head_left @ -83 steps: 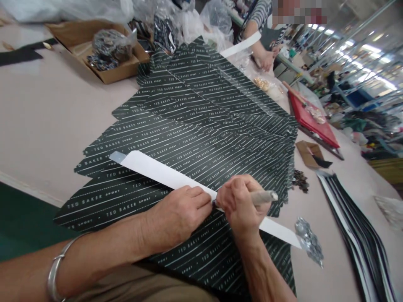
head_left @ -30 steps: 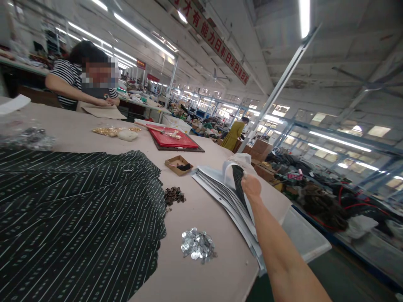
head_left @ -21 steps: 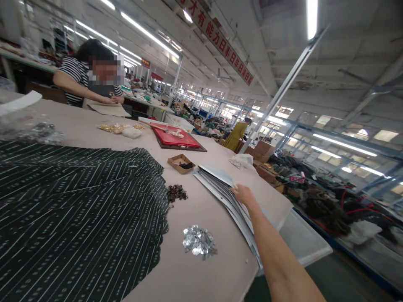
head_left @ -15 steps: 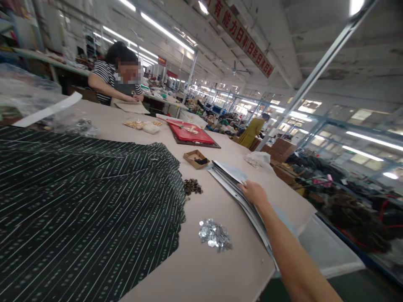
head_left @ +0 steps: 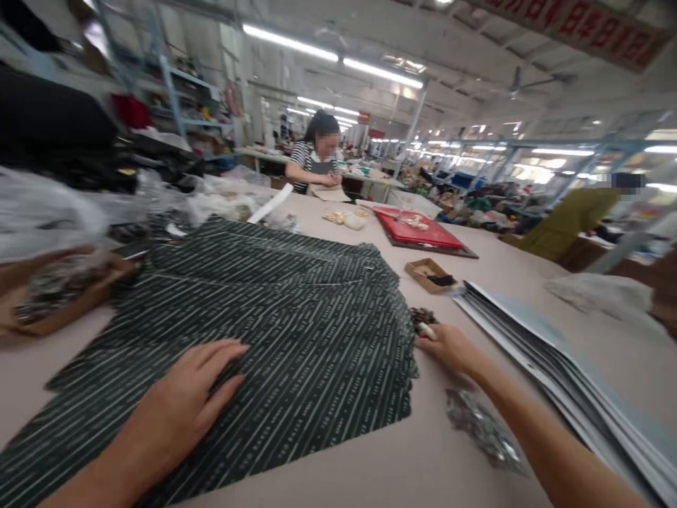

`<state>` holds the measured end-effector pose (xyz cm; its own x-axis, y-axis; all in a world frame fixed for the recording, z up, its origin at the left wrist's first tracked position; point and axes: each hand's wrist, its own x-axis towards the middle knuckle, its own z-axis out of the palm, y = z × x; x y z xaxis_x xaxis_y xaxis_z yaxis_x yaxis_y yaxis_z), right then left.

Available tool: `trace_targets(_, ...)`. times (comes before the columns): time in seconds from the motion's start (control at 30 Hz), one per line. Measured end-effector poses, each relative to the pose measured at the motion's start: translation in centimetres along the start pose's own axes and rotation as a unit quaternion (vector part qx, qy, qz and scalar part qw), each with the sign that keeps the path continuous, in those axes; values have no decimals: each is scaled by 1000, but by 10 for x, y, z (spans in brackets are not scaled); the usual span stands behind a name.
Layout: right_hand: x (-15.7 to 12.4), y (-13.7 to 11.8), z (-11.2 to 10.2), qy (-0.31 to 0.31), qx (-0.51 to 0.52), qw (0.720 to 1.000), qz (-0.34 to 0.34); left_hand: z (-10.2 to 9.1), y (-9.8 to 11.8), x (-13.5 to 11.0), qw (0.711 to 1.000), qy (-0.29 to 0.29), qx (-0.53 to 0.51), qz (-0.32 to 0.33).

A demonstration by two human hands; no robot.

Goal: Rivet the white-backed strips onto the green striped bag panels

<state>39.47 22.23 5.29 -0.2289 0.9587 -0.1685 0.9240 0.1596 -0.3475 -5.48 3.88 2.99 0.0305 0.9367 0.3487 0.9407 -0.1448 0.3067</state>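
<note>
Dark green striped fabric (head_left: 296, 339) with printed lettering lies spread over the table, its right edge scalloped. My left hand (head_left: 185, 395) is over its near left part, fingers stretched out and thumb apart, holding nothing. At the right edge of the fabric is my right hand (head_left: 447, 346), its fingers closed around a small white piece (head_left: 427, 330) whose exact kind is unclear. Just behind those fingers sits a pile of dark brown buttons (head_left: 422, 315). A heap of shiny silver discs (head_left: 484, 430), smeared by motion, lies beside my right forearm.
A stack of grey-white sheets (head_left: 529, 363) lies to the right. Farther back are a small cardboard box (head_left: 431, 275) and a red board (head_left: 420, 229). A brown tray (head_left: 39, 324) of small parts stands left. Across the table, a person in a striped top (head_left: 314, 159) handles beige material.
My right hand has left the sheet stack and moved left to the fabric's edge. My left hand has come into view over the fabric. The view has turned left.
</note>
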Motion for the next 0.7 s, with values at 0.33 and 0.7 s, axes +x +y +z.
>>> trace_targets(0.33,19,15,-1,-81,31,996,25,-12,0,54,989,-131,44,-61)
trace_targets(0.7,16,1,-2,-51,-6,999,13,-20,19,50,985,-146,84,-48)
